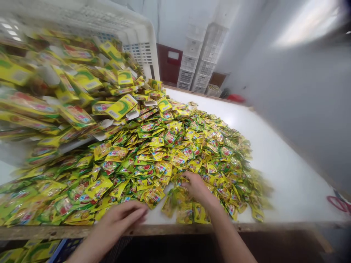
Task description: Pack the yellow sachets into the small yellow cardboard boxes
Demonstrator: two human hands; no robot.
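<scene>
Packets heaped close by

The right hand rests bent fingers among yellow-green packets spreading ahead and to both sides; whether it pinches one, I can't tell. The left hand curls by the heap's near edge, its grip hidden from me. Beyond its fingers, boxes crowd a white crate.

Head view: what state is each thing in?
Yellow-green glossy sachets: loosely heaped
Yellow cardboard boxes: jumbled, some flaps open
White plastic crate: tipped, holding boxes
White background crates: stacked
Red-looped tool: lying down, opening unclear
Left hand: curled, grip unclear
Right hand: at sachets, grip unclear
</scene>
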